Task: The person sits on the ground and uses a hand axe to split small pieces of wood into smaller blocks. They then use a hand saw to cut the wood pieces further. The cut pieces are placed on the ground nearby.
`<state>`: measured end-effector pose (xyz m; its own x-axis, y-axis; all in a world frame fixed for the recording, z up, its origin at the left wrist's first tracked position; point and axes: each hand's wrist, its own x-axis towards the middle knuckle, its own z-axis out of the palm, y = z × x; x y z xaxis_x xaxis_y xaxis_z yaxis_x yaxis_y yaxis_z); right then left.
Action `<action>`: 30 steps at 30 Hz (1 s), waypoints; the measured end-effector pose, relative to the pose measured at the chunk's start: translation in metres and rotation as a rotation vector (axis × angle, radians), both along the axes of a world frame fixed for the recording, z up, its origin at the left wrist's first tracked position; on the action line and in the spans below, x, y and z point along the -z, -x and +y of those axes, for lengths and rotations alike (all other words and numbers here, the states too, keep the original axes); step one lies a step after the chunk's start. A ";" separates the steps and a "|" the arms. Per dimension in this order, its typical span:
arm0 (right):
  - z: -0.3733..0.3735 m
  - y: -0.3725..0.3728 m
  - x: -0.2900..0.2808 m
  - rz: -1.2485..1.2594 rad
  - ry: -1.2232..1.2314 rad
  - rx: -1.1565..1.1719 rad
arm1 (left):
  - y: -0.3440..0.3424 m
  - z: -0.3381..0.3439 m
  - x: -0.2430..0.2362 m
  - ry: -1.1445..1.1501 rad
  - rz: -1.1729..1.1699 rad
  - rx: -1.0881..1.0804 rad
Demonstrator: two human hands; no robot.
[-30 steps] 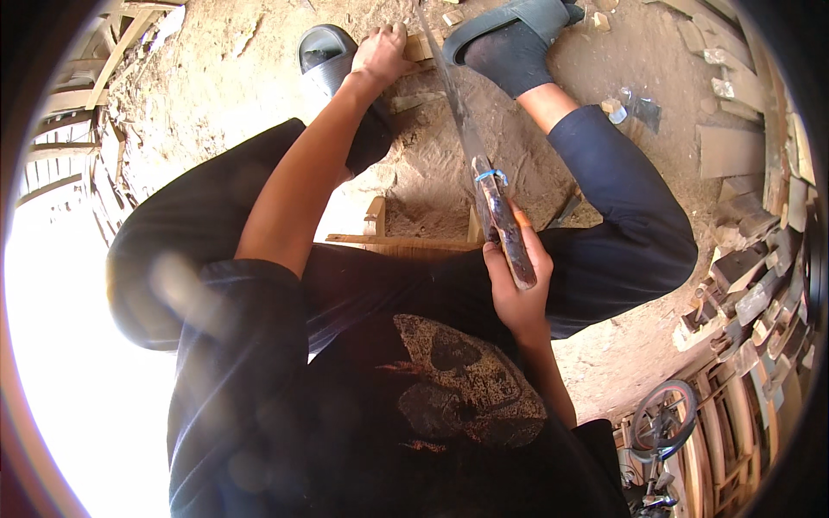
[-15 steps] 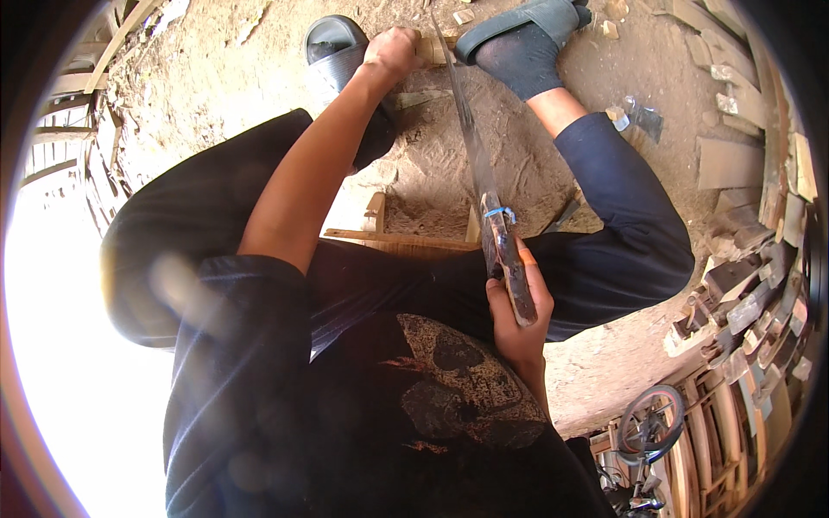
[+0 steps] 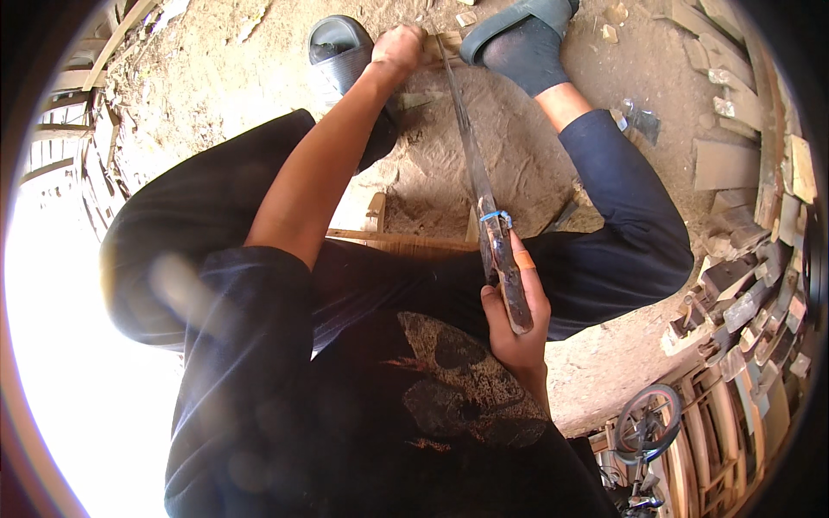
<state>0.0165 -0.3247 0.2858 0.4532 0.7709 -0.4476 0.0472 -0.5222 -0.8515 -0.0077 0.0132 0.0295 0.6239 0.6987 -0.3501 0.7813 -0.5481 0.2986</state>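
Head view: your right hand point(image 3: 520, 344) is gripping the saw point(image 3: 469, 142) by its dark handle point(image 3: 511, 289), an orange band point(image 3: 524, 259) showing on one finger. A blue tie point(image 3: 495, 216) is circling the handle's front. Blade is pointing away from you, far end crossing the wood block point(image 3: 453, 50) between your sandals point(image 3: 343, 65). Your left hand point(image 3: 400, 47) is clutching the block's left end, near the blade.

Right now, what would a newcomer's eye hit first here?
The saw, running up the centre from the right hand, with a blue tie at its handle. Then the left hand at a wood piece near the top, and white glare at lower left.
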 end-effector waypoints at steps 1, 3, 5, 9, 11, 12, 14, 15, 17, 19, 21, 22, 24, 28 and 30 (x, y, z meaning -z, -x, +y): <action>0.000 -0.001 -0.001 0.008 0.018 -0.006 | -0.001 0.000 0.002 -0.007 -0.016 -0.006; 0.001 -0.003 -0.001 0.012 0.046 -0.012 | -0.002 0.007 0.003 0.018 -0.008 0.042; -0.002 -0.005 -0.002 -0.035 0.053 -0.034 | -0.003 0.010 0.002 0.039 -0.023 0.071; -0.022 -0.001 -0.005 -0.169 0.050 -0.092 | -0.002 0.012 0.004 0.046 -0.040 0.076; -0.023 -0.001 -0.004 -0.200 0.068 -0.113 | -0.001 0.013 0.003 0.038 -0.054 0.071; -0.018 -0.001 -0.001 -0.215 0.083 -0.122 | -0.001 0.011 0.001 0.038 -0.082 0.071; -0.010 -0.005 0.004 -0.183 0.122 -0.115 | -0.001 0.007 -0.003 0.050 -0.107 0.089; -0.003 -0.010 0.006 -0.129 0.136 -0.107 | 0.004 0.010 -0.002 0.054 -0.096 0.099; 0.000 -0.015 -0.003 -0.093 0.163 -0.116 | 0.008 0.013 0.003 0.068 -0.059 0.100; -0.010 -0.016 -0.021 -0.137 0.193 -0.141 | 0.002 0.014 0.000 0.089 -0.015 0.091; -0.013 -0.013 -0.012 -0.209 0.075 -0.150 | 0.004 0.010 -0.006 0.087 -0.027 0.110; -0.005 -0.013 -0.004 -0.198 0.052 -0.138 | 0.003 0.010 -0.001 0.061 -0.031 0.125; 0.013 -0.018 0.020 -0.157 0.133 -0.128 | -0.001 0.012 -0.012 0.090 0.005 0.125; 0.000 -0.014 -0.016 -0.137 0.138 -0.130 | 0.001 0.007 -0.011 0.091 -0.016 0.083; -0.008 -0.017 -0.014 -0.180 0.068 -0.128 | 0.003 0.010 -0.013 0.072 -0.038 0.095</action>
